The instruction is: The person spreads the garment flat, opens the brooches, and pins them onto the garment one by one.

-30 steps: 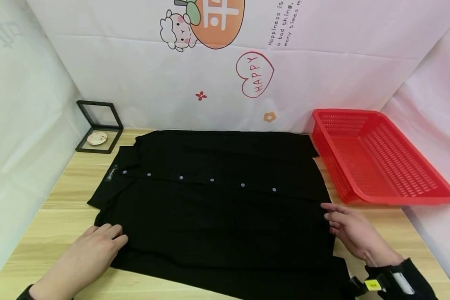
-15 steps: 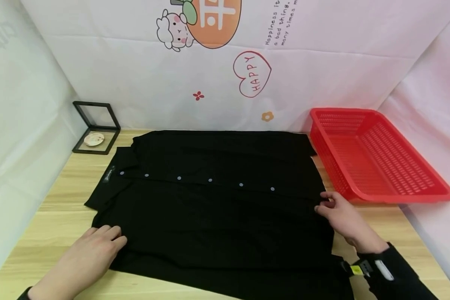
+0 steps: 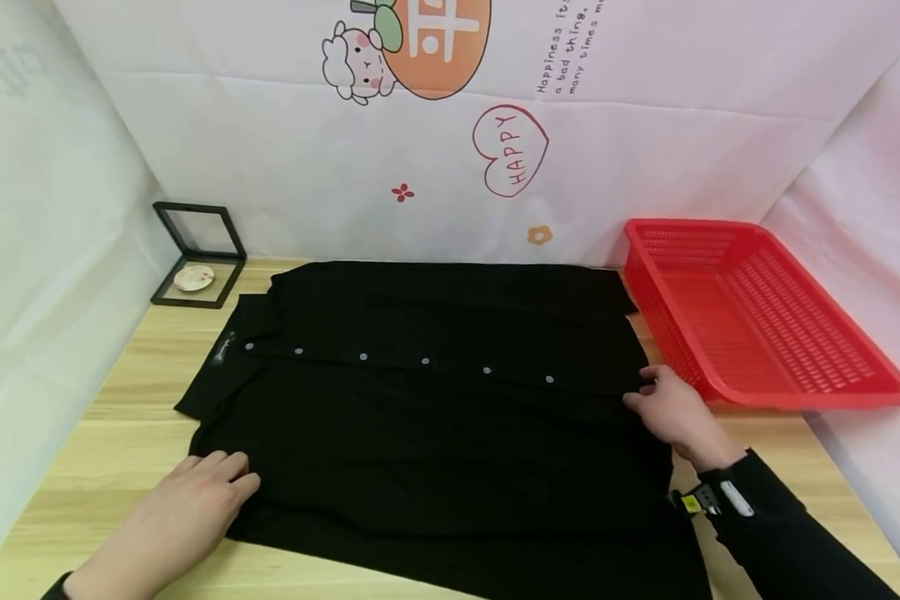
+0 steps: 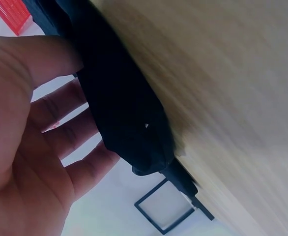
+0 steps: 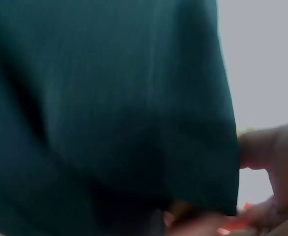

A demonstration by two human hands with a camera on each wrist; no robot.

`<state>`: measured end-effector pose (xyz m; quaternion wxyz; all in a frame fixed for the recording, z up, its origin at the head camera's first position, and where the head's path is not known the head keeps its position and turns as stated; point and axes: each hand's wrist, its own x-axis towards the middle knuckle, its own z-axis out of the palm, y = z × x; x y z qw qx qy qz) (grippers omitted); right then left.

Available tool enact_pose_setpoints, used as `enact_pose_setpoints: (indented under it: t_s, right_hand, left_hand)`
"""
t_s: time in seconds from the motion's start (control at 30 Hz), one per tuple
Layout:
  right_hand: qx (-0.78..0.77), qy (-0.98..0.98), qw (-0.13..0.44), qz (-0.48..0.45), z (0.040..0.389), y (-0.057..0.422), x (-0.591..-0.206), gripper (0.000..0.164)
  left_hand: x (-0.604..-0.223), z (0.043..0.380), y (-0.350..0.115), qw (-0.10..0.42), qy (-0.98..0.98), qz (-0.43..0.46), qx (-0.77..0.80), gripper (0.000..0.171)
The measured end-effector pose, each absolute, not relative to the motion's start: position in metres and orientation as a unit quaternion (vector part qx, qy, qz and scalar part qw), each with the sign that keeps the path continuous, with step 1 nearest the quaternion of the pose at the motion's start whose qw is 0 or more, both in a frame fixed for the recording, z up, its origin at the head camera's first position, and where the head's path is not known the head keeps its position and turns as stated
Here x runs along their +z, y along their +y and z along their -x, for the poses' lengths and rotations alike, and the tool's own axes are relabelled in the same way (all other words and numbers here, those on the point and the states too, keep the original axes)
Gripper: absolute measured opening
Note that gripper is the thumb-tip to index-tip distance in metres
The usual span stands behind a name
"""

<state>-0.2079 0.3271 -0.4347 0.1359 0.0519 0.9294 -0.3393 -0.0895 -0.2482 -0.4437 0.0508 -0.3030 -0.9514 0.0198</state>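
Observation:
A black button-up shirt (image 3: pixel 435 450) lies spread out, its collar to the left and its hem to the right in the head view. My left hand (image 3: pixel 198 508) grips its near left shoulder edge. In the left wrist view, the thumb is on one side of the dark cloth (image 4: pixel 119 98) and the other fingers reach behind it, fingertips hidden. My right hand (image 3: pixel 671 408) pinches the hem by the end of the button row. Close up in the right wrist view, the dark cloth (image 5: pixel 134 108) hangs between thumb and fingers, partly blurred.
A red plastic basket (image 3: pixel 795 333) stands at the right, close beyond my right hand. At the back left, an open black frame case (image 3: pixel 198 254) holds a small round disc (image 3: pixel 194 277). White printed cloth (image 3: pixel 285 167) walls in the wooden table (image 3: pixel 82 483).
My right hand has moved up along the hem, away from me, and its fingers have closed on the shirt's edge. The left hand stays at the shoulder.

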Motion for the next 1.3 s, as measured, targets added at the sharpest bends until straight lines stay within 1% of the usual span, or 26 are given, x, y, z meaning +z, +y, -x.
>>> enact_pose_setpoints:
  t_s: [0.1, 0.17, 0.23, 0.3, 0.37, 0.4, 0.47, 0.53, 0.67, 0.8, 0.9, 0.97, 1.0, 1.07, 1.13, 1.2, 1.23, 1.3]
  right_hand:
    - [-0.267, 0.951, 0.158, -0.025, 0.214, 0.327, -0.435, 0.069]
    - [-0.228, 0.961, 0.153, -0.014, 0.22, 0.326, -0.435, 0.068]
    - [-0.197, 0.97, 0.146, -0.004, 0.226, 0.325, -0.436, 0.058]
    - [-0.174, 0.975, 0.138, 0.007, 0.231, 0.326, -0.438, 0.043]
    - [-0.168, 0.975, 0.145, 0.012, 0.235, 0.328, -0.44, 0.03]
    - [-0.171, 0.974, 0.151, 0.009, 0.237, 0.329, -0.441, 0.027]
    - [-0.172, 0.972, 0.157, 0.005, 0.238, 0.331, -0.442, 0.027]
    - [-0.17, 0.974, 0.152, 0.004, 0.239, 0.333, -0.441, 0.027]
    - [-0.155, 0.981, 0.118, 0.013, 0.24, 0.336, -0.437, 0.031]
    - [-0.144, 0.984, 0.1, 0.02, 0.241, 0.335, -0.437, 0.028]
    - [-0.125, 0.989, 0.075, 0.025, 0.234, 0.334, -0.438, 0.031]
    - [-0.113, 0.991, 0.064, 0.021, 0.225, 0.332, -0.435, 0.038]
    - [-0.108, 0.992, 0.07, 0.016, 0.219, 0.33, -0.431, 0.044]
    - [-0.095, 0.99, 0.104, 0.013, 0.208, 0.327, -0.424, 0.059]
    - [-0.1, 0.98, 0.169, 0.007, 0.198, 0.325, -0.417, 0.075]
    - [-0.104, 0.97, 0.218, 0.016, 0.192, 0.325, -0.416, 0.085]
    - [-0.112, 0.967, 0.228, 0.022, 0.19, 0.326, -0.417, 0.084]
    - [-0.133, 0.967, 0.214, 0.037, 0.184, 0.328, -0.424, 0.073]
  left_hand:
    - [-0.444, 0.09, -0.249, 0.054, -0.952, 0.302, 0.021, 0.023]
    - [-0.444, 0.09, -0.249, 0.058, -0.951, 0.304, 0.021, 0.023]
    - [-0.444, 0.09, -0.249, 0.063, -0.95, 0.307, 0.021, 0.024]
    - [-0.445, 0.09, -0.249, 0.066, -0.948, 0.31, 0.021, 0.024]
    - [-0.445, 0.09, -0.249, 0.064, -0.947, 0.314, 0.021, 0.025]
    - [-0.445, 0.09, -0.248, 0.061, -0.947, 0.316, 0.023, 0.024]
    - [-0.445, 0.09, -0.248, 0.059, -0.946, 0.317, 0.023, 0.024]
    - [-0.445, 0.091, -0.247, 0.054, -0.947, 0.317, 0.024, 0.024]
    - [-0.445, 0.092, -0.245, 0.054, -0.948, 0.314, 0.024, 0.024]
    - [-0.445, 0.092, -0.245, 0.048, -0.949, 0.312, 0.025, 0.024]
    - [-0.445, 0.093, -0.245, 0.049, -0.948, 0.314, 0.024, 0.024]
    - [-0.445, 0.093, -0.244, 0.053, -0.947, 0.316, 0.025, 0.024]
    - [-0.445, 0.093, -0.243, 0.056, -0.947, 0.316, 0.024, 0.024]
    - [-0.445, 0.093, -0.243, 0.058, -0.947, 0.314, 0.023, 0.024]
    - [-0.446, 0.093, -0.243, 0.057, -0.949, 0.31, 0.02, 0.024]
    - [-0.446, 0.092, -0.244, 0.053, -0.951, 0.305, 0.018, 0.024]
    - [-0.446, 0.092, -0.244, 0.05, -0.951, 0.303, 0.018, 0.024]
    - [-0.446, 0.091, -0.245, 0.041, -0.954, 0.298, 0.019, 0.024]
